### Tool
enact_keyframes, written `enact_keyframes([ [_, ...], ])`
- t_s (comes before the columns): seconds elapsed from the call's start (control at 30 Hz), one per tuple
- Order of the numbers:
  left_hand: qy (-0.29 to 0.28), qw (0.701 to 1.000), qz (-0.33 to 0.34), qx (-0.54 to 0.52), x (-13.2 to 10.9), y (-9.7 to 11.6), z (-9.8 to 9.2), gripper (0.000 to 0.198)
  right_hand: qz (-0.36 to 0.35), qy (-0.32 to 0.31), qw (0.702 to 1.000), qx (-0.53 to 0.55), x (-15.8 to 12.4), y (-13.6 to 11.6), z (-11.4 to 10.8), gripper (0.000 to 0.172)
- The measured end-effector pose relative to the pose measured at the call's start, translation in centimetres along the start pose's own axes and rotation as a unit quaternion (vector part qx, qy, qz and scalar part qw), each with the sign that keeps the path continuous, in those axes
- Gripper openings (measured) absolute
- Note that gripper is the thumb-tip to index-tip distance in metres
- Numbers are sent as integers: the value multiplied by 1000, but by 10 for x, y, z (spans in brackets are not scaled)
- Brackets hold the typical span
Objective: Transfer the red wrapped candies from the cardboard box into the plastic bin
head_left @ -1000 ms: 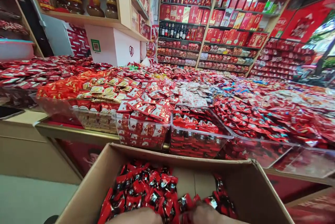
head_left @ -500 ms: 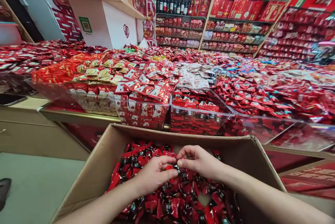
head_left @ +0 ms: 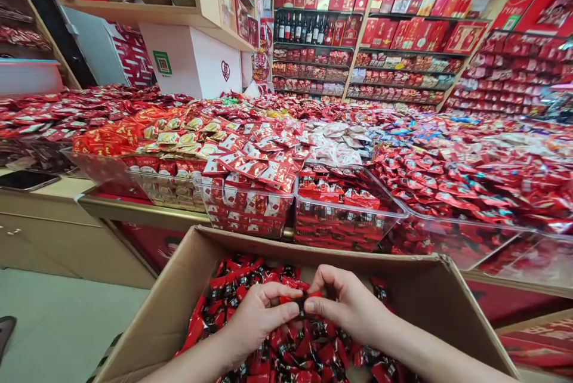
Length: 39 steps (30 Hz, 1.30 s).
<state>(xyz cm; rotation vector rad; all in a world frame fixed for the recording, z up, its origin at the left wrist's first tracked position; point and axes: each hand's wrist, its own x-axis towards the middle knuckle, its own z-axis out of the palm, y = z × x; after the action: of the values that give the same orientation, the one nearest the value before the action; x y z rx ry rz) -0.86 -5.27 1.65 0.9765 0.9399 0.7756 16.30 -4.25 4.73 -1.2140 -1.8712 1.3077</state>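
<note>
Both my hands are over a large open cardboard box (head_left: 430, 287) heaped with small red and black wrapped candies (head_left: 290, 350). Between them is one wrapped candy (head_left: 301, 305), its ends pinched from either side. My left hand (head_left: 264, 311) has thumb and forefinger closed on its left end. My right hand (head_left: 342, 299) pinches the right end between thumb and bent forefinger. The candy's middle shows dark between the fingertips; the rest is partly hidden by them.
Behind the box stand clear plastic bins (head_left: 349, 210) of red packets, joined by heaps of white packets (head_left: 335, 143) and red-and-gold ones. A phone (head_left: 27, 180) lies on the counter at left. Shelves with wine bottles (head_left: 298, 28) and red gift boxes (head_left: 416, 31) line the back wall.
The view has tilted up a little, so everything sits lower in the picture. My right fingers have come onto the candy's right end, and the candy now lies level between both hands.
</note>
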Motion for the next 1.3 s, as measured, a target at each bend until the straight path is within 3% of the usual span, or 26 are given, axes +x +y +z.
enact_keyframes([
  [0.13,-2,997,15,-76,-2,-2,0,22,-111,29,985,-131,-3,-4,2,13],
  [0.27,-50,984,-5,-172,1,-6,-2,30,-255,22,934,-249,0,7,6,15],
  [0.37,-43,990,18,-134,4,-11,-8,39,-316,-12,907,-278,3,15,9,8],
  [0.47,-16,994,92,-59,1,-7,-10,46,-279,-36,927,-247,0,14,10,8],
  [0.57,-10,988,148,-29,-7,4,-5,44,-198,-2,959,-202,-5,4,10,7],
  [0.63,-7,985,172,-21,-12,11,-1,46,-141,14,978,-154,-7,-1,10,17],
  [0.8,2,985,171,-14,-12,16,3,55,-32,13,999,17,-3,1,10,22],
  [0.93,14,990,135,-32,-10,18,1,42,-3,11,994,107,-2,4,9,20],
  [1.13,29,992,121,25,-7,15,-2,36,24,-30,997,64,-3,6,11,20],
  [1.3,-5,992,111,63,-7,9,1,38,12,-9,1000,-9,-4,3,9,19],
])
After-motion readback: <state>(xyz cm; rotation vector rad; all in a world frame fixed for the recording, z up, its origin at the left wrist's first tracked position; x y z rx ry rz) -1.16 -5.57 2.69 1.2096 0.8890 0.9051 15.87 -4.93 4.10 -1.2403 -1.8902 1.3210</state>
